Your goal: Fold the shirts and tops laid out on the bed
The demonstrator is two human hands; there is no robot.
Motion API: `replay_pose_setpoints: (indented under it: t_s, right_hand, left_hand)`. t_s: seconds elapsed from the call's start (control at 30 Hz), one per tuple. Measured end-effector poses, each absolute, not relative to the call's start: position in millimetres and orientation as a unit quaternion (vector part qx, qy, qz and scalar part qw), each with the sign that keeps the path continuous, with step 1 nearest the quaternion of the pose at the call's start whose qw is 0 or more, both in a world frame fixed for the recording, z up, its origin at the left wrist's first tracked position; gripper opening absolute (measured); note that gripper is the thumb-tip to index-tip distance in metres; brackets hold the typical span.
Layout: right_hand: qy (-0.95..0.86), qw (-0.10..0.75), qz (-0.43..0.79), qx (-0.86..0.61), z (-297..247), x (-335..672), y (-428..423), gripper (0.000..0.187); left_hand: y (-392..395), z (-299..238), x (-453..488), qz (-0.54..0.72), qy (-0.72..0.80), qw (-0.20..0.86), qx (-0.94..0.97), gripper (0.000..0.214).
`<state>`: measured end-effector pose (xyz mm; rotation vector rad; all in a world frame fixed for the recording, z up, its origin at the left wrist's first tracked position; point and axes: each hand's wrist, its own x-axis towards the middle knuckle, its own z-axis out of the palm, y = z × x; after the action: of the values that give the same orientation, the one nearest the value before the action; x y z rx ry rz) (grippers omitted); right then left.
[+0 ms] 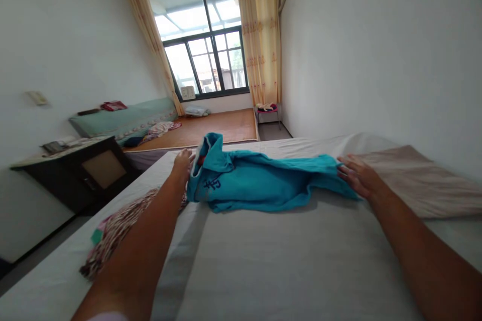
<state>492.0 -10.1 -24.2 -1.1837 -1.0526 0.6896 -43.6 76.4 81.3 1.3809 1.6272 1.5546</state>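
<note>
A bright blue shirt (263,180) with a collar and dark lettering near it lies bunched lengthwise across a bed. Its collar end stands up on the left, showing a pale inner edge. At that end, my left hand (184,161) rests against the cloth, its fingers loosely extended and partly hidden by the collar. My right hand (357,175) is at the narrow right end, fingers stretched and apart, touching the fabric. Beside my left forearm lies a brown-and-white patterned cloth (126,223), partly covered by the arm.
The bed's pale sheet (293,266) spreads below the shirt. A beige folded cloth (425,180) lies at right. Beyond are a dark cabinet (75,183) on the left, a second bed with a brown mat (222,125), a small stool (267,109) and a curtained window (205,35).
</note>
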Motion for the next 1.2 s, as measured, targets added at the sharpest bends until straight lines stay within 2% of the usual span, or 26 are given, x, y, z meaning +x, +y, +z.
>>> replay_pose_setpoints:
  t_s: [0.1, 0.17, 0.3, 0.4, 0.47, 0.57, 0.67, 0.73, 0.83, 0.93, 1.0, 1.07, 1.13, 1.2]
  right_hand:
    - [-0.447, 0.666, 0.326, -0.500, -19.3, 479.2, -13.2, 0.047]
    - [-0.494, 0.624, 0.332, -0.507, -10.3, 466.0, -18.3, 0.047]
    - [-0.694, 0.386, 0.372, -0.480, -2.1, 439.9, -32.7, 0.044]
    - [-0.791, 0.267, 0.316, -0.451, -12.1, 429.5, -36.5, 0.048]
    - [-0.813, 0.252, 0.260, -0.456, -20.9, 428.1, -33.2, 0.037]
    - [-0.805, 0.284, 0.192, -0.484, -25.7, 431.5, -25.5, 0.023]
    - [-0.764, 0.367, 0.153, -0.507, -14.4, 437.3, -24.4, 0.026]
    - [-0.732, 0.405, 0.153, -0.527, 0.0, 441.1, -30.3, 0.030]
    - [-0.736, 0.364, 0.241, -0.518, 22.5, 445.7, -45.3, 0.037]
    - [-0.757, 0.277, 0.367, -0.464, 35.0, 447.5, -56.7, 0.042]
    - [-0.754, 0.259, 0.385, -0.465, 34.7, 446.5, -58.9, 0.039]
    - [-0.756, 0.238, 0.372, -0.484, 28.0, 443.6, -58.0, 0.035]
    - [-0.770, 0.193, 0.351, -0.496, 16.3, 438.2, -56.3, 0.044]
    - [-0.793, 0.161, 0.304, -0.503, 2.5, 430.9, -55.0, 0.055]
  left_hand:
    - [73.7, 53.1, -44.5, 0.569, 0.611, 0.263, 0.483, 0.034]
    - [68.7, 41.0, -47.1, 0.552, 0.607, 0.245, 0.517, 0.037]
    - [50.5, 31.9, -45.8, 0.396, 0.542, 0.192, 0.716, 0.035]
    - [31.4, 28.8, -38.6, 0.200, 0.461, 0.238, 0.831, 0.039]
    - [20.7, 24.0, -34.0, 0.111, 0.408, 0.241, 0.873, 0.043]
    - [14.0, 12.9, -30.7, 0.073, 0.399, 0.157, 0.900, 0.048]
    - [16.6, 7.1, -33.4, 0.091, 0.471, 0.068, 0.875, 0.041]
    - [18.1, 12.9, -39.0, 0.140, 0.518, 0.057, 0.842, 0.034]
    - [13.3, 36.4, -52.3, 0.191, 0.506, 0.162, 0.826, 0.034]
    - [4.3, 61.0, -65.1, 0.109, 0.429, 0.340, 0.830, 0.040]
    - [4.0, 67.5, -69.5, 0.079, 0.417, 0.391, 0.817, 0.046]
    - [12.4, 62.9, -69.8, 0.111, 0.454, 0.347, 0.813, 0.046]
    - [27.8, 49.9, -67.4, 0.134, 0.505, 0.229, 0.821, 0.045]
    - [44.8, 33.5, -64.0, 0.103, 0.544, 0.093, 0.828, 0.051]
